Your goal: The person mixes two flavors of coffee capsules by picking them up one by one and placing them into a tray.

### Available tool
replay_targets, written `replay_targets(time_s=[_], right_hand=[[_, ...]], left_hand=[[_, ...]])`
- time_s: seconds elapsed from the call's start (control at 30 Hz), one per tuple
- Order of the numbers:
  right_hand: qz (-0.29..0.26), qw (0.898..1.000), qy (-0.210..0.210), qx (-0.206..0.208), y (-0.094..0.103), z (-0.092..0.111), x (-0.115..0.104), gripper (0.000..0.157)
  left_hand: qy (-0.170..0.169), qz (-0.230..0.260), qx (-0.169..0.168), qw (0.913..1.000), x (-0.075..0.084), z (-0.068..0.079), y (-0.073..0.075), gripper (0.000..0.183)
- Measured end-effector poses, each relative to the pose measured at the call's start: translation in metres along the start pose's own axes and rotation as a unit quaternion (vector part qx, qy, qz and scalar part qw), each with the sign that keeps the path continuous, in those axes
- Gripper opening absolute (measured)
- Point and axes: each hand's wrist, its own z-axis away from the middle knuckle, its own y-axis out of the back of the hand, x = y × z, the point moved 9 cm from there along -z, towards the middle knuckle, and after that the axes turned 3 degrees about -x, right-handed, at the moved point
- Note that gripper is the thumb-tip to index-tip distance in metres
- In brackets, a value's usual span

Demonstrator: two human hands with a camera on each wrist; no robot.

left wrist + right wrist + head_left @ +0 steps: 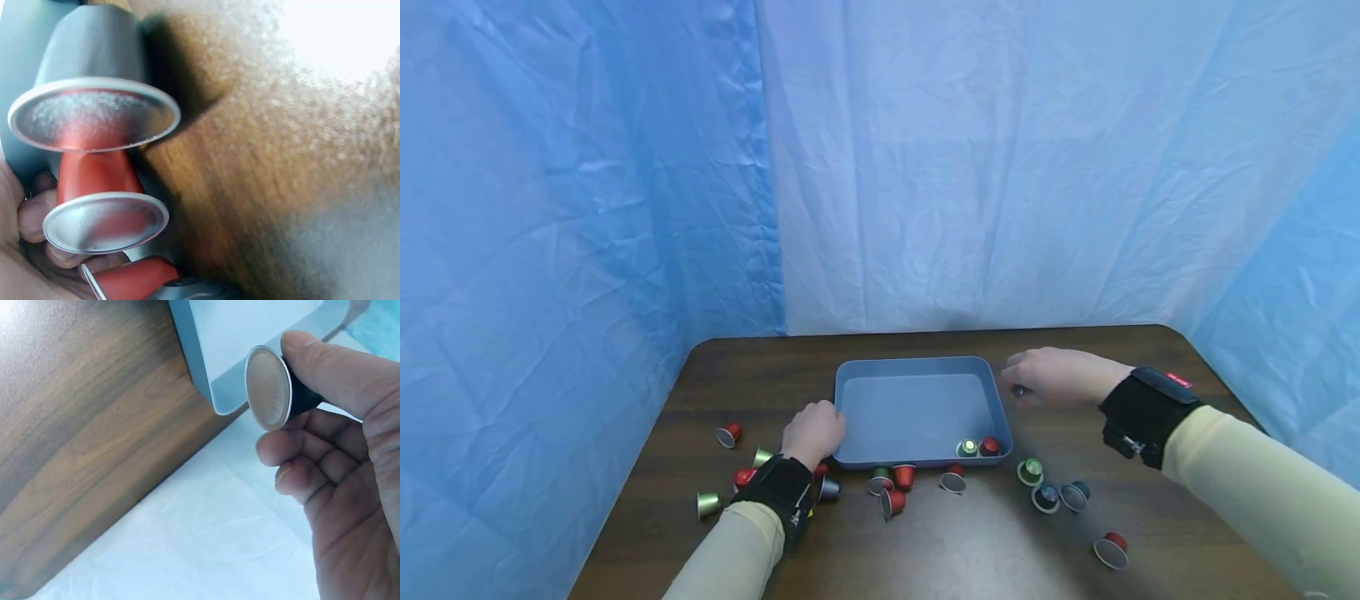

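Over the table, right of the shallow blue-grey tray [910, 400], my right hand [1052, 375] pinches a dark coffee capsule [303, 394] between thumb and fingers. Its pale foil lid faces the camera in the right wrist view. My left hand [815, 432] is at the tray's left side, its fingers [37, 215] curled. In the left wrist view those fingers lie behind a red capsule [97, 172]; whether they grip anything is hidden. A dark grey capsule [90, 47] stands nearer that camera. A green capsule [967, 447] and a red capsule [989, 447] sit in the tray's near right corner.
Several red and green capsules lie in front of the tray and left of my left hand, among them a light green capsule [707, 504]. Right of the tray are a green capsule [1031, 472], two dark ones and a red capsule [1112, 550]. Blue sheeting [1000, 167] hangs behind the table.
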Motion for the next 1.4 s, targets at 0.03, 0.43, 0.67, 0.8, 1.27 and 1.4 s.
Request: replay_targets(time_s=[0.03,0.43,0.67,0.8,1.27,1.4], right_hand=[[0.000,1.000,0.001,-0.003,0.000,-0.001,-0.001,0.014],[-0.006,1.000,-0.011,-0.023,-0.006,-0.014,-0.006,0.009],[-0.015,0.999,-0.022,-0.034,-0.010,-0.023,-0.011,0.010],[-0.014,0.999,-0.018,-0.040,-0.014,-0.027,-0.013,0.010],[-0.024,0.998,-0.024,-0.046,-0.027,-0.035,-0.014,0.016],[-0.030,0.999,-0.017,-0.042,-0.030,-0.036,-0.016,0.016]], left_hand=[[0.002,0.000,0.000,1.0000,0.000,0.000,0.000,0.030],[0.010,0.006,-0.014,0.9998,-0.001,0.000,-0.001,0.030],[0.015,0.002,-0.016,0.9998,0.000,0.001,0.000,0.030],[0.015,0.006,-0.016,0.9997,0.000,0.002,0.000,0.030],[0.024,0.023,-0.023,0.9992,-0.003,0.000,-0.002,0.030],[0.025,0.021,-0.024,0.9992,-0.003,0.000,-0.003,0.031]])
